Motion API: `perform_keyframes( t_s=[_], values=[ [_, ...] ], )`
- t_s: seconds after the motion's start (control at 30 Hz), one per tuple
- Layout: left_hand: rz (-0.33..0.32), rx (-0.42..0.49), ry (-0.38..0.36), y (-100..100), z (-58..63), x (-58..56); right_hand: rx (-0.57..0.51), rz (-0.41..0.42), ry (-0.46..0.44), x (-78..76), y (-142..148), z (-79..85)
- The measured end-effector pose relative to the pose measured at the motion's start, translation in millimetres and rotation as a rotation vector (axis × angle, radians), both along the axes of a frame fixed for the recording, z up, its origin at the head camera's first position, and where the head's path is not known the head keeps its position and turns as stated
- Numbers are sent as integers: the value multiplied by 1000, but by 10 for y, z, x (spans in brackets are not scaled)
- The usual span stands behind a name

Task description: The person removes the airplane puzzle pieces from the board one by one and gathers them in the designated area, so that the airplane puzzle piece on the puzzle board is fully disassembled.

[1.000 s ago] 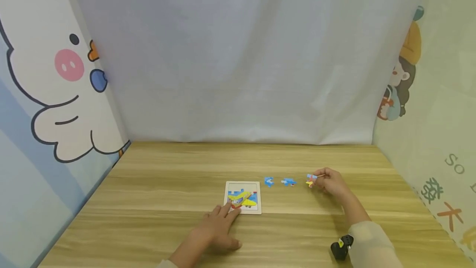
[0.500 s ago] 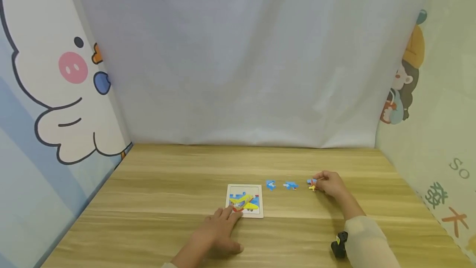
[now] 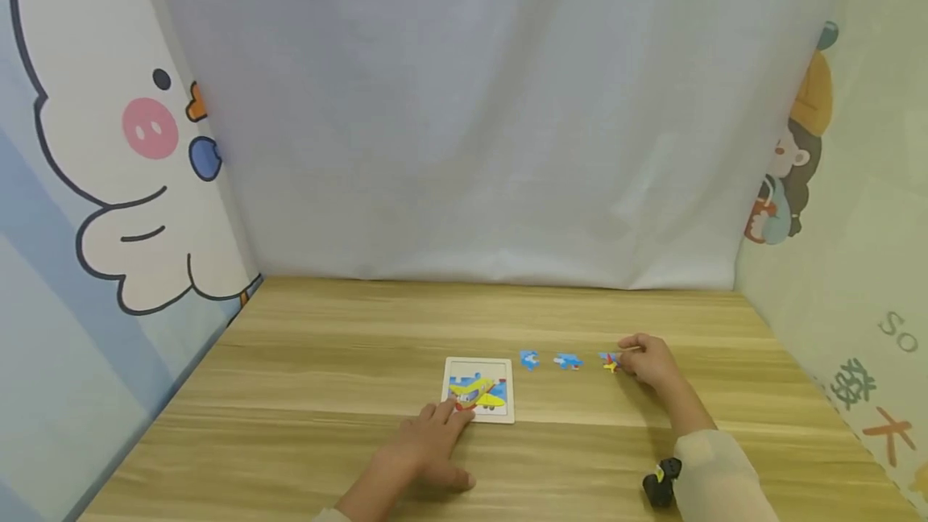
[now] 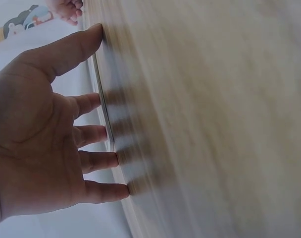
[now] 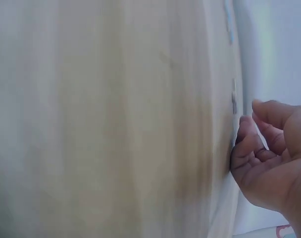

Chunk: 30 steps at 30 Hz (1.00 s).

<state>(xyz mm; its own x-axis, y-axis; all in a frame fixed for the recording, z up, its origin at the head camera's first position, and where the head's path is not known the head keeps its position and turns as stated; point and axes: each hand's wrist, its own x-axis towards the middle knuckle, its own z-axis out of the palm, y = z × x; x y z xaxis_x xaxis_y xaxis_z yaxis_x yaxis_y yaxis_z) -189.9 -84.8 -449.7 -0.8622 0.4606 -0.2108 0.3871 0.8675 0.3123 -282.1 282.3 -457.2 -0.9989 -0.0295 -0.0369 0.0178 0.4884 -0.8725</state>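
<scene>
A square puzzle board [image 3: 505, 413] with a pale frame and a yellow airplane picture lies on the table in the head view, partly filled. My left hand [image 3: 429, 443] rests at its lower left edge, fingers spread and straight; the left wrist view shows the fingertips down at the board's edge. To the right, a blue, red and yellow puzzle piece [image 3: 608, 362] lies flat on the table. Beside that piece is my right hand [image 3: 650, 361], fingers loosely bent, with a gap between thumb and fingers in the right wrist view. Whether a fingertip still touches the piece is unclear.
Two more blue puzzle pieces lie in a row between board and right hand: one nearer the board [image 3: 529, 359], another in the middle [image 3: 568, 361]. A small black object [image 3: 660, 483] sits by the right sleeve. A pale curtain [image 3: 464, 119] hangs behind the table [image 3: 290, 361].
The piece, held up tilted by my right hand a second ago, now lies flat on the table. My right fingers have drawn slightly right, away from it. The left hand stays on the board.
</scene>
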Motion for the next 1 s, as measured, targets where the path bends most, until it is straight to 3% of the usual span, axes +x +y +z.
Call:
perform_keyframes(
  t_s=[0.23,0.57,0.77,1.0],
  values=[
    [-26,16,18,37,12,-25,65,12,11,104,-100,33],
    [-16,31,-2,33,58,5,-10,91,-28,156,-267,119],
    [-7,22,-1,23,29,14,-133,152,-63,185,-375,138],
    [9,20,17,53,73,30,-191,158,-72,221,-508,148]
  ],
)
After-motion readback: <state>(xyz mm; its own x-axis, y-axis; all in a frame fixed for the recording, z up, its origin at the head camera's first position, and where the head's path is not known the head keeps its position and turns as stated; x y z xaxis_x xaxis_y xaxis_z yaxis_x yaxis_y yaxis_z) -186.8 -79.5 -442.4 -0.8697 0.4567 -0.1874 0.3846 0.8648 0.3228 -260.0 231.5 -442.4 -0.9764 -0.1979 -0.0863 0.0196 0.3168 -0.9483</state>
